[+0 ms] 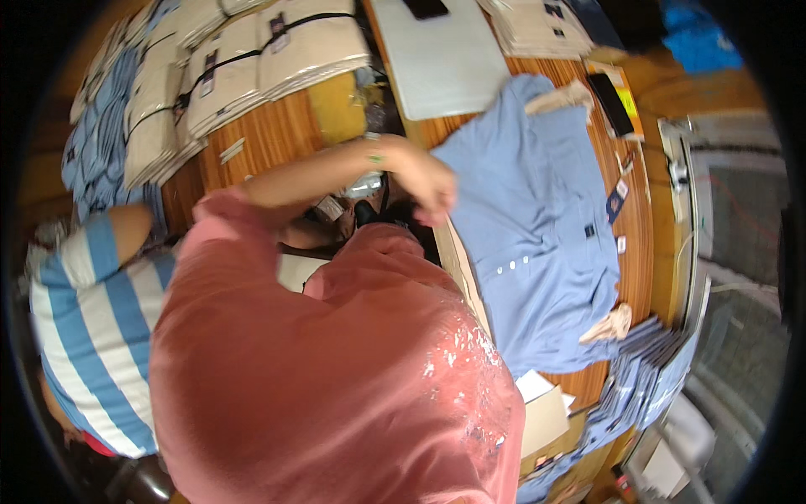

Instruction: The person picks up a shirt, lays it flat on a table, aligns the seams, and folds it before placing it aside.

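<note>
My left arm reaches across from the left, and my left hand (pixel 424 183) is beside the near edge of a light blue garment. Its fingers point downward and are blurred, so I cannot tell whether they hold anything or touch the cloth. The light blue shirt (pixel 537 193) lies spread on the wooden table, with beige parts at its ends, white buttons and a small dark label. A dark tag (pixel 617 202) is by its far edge. My right hand does not show; my pink top fills the lower middle.
Bagged stacks of beige garments (pixel 306 42) cover the table at the upper left. A grey board (pixel 445 59) and a phone (pixel 609 104) lie near the shirt. Folded blue garments (pixel 638 370) are stacked lower right. A person in a striped shirt (pixel 105 328) is close on my left.
</note>
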A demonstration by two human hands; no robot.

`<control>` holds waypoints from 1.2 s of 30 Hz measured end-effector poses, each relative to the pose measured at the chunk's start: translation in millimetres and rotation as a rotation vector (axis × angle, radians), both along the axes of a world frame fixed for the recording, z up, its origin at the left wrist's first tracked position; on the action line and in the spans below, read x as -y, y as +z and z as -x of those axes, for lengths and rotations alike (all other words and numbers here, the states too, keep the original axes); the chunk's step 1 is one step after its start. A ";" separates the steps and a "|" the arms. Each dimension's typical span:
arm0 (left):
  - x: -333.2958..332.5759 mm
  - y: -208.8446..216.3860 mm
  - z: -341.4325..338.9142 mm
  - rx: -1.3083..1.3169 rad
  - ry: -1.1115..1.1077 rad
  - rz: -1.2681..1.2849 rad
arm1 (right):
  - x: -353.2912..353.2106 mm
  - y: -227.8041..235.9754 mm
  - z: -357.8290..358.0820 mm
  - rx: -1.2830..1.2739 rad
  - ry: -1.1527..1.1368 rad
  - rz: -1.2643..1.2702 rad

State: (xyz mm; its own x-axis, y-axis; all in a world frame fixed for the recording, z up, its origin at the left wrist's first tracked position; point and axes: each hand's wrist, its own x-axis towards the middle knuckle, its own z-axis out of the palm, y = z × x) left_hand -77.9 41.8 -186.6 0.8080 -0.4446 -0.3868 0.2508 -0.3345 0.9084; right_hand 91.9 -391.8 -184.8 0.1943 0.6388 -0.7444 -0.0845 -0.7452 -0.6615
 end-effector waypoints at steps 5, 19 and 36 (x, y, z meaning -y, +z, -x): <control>33.1 -57.9 57.1 -0.172 -0.027 -0.153 | 52.4 -22.5 64.0 0.032 -0.182 0.114; 53.6 -30.2 40.1 -0.085 -0.035 -0.224 | 76.4 -80.4 171.2 0.367 -0.838 0.097; 41.8 -36.0 70.7 -0.281 -0.409 -0.493 | 47.9 -83.0 191.8 0.307 -0.951 0.008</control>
State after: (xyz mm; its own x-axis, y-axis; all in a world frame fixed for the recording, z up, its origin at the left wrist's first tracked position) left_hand -148.6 0.0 -222.6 0.4533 -0.4105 -0.7912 0.2202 -0.8086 0.5456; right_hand -99.9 -439.7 -267.8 0.8071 0.1131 -0.5794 -0.4740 -0.4610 -0.7502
